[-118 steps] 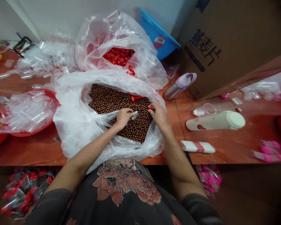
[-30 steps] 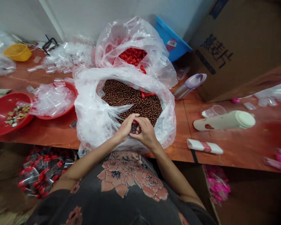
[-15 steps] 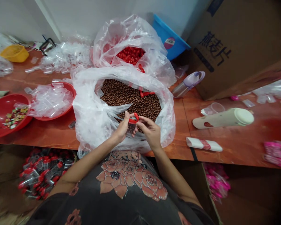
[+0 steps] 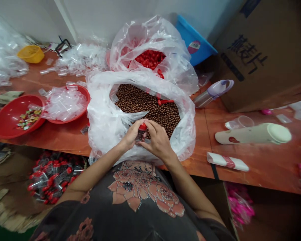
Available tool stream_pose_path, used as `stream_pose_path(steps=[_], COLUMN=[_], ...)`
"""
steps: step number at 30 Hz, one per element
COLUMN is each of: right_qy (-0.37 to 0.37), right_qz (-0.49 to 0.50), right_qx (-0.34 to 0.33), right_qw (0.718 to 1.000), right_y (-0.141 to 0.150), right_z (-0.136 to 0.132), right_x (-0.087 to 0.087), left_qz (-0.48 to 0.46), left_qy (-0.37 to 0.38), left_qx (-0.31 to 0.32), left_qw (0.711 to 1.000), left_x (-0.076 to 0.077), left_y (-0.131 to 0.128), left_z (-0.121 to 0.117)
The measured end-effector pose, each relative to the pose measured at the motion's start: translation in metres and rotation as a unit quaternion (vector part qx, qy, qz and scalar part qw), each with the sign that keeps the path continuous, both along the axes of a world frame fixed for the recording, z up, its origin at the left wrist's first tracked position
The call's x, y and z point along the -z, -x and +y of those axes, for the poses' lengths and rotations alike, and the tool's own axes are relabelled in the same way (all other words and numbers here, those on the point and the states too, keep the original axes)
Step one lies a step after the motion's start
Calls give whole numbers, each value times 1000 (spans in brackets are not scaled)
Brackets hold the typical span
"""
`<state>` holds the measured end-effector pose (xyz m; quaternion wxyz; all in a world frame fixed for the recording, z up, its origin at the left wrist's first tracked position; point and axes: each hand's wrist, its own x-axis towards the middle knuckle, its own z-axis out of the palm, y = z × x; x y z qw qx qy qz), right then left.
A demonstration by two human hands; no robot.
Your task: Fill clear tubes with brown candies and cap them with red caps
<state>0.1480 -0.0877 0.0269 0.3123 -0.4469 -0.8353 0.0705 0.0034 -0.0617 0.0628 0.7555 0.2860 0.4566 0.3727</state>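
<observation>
Above the front edge of the plastic bag (image 4: 100, 110), my left hand (image 4: 130, 136) is closed round a small clear jar (image 4: 140, 135) with dark contents. My right hand (image 4: 157, 140) is closed on its red cap (image 4: 142, 126), fingers over the top and thumb lower by the jar's side. The cap sits on the jar's mouth; whether it is fully seated I cannot tell. Brown chocolate balls (image 4: 135, 100) fill the bag just beyond both hands. A few loose red caps (image 4: 165, 101) lie on the balls near the bag's far rim.
Behind stands a bag of red caps (image 4: 150, 59). At left are a red bowl of clear tubes (image 4: 65, 104) and a red bowl with small wrapped pieces (image 4: 5, 115). Capped jars (image 4: 55, 177) fill a box below. A bottle (image 4: 251, 133) and tumbler (image 4: 210, 93) are at right.
The red cap, tilted up at the jar's mouth before, now sits down on it. My right hand has moved over the top. The whole view has shifted slightly.
</observation>
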Motion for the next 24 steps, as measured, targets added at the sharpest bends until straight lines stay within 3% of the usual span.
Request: stream_pose_path(steps=[8, 12, 14, 16, 18, 21, 24], right_qy=[-37, -26, -4, 21, 47, 76, 82], right_qz=[0, 2, 14, 45, 68, 55, 38], right_qx=[-69, -86, -80, -64, -43, -35, -53], right_qw=[997, 996, 997, 997, 996, 995, 994], right_y=[7, 20, 25, 26, 25, 24, 21], right_z=[11, 6, 6, 8, 10, 13, 12], right_x=[4, 4, 7, 14, 23, 34, 39], left_qz=[-35, 45, 157, 297, 427, 596, 660], left_qy=[-10, -117, -209, -268, -255, -184, -178], left_qx=[5, -44, -158, -314, -412, -362, -262], left_qw=[999, 991, 952, 861, 764, 693, 681], left_x=[4, 1, 2, 10, 25, 57, 76], left_y=[13, 37, 68, 112, 163, 231, 266], left_z=[-11, -27, -36, -45, -47, -35, -22])
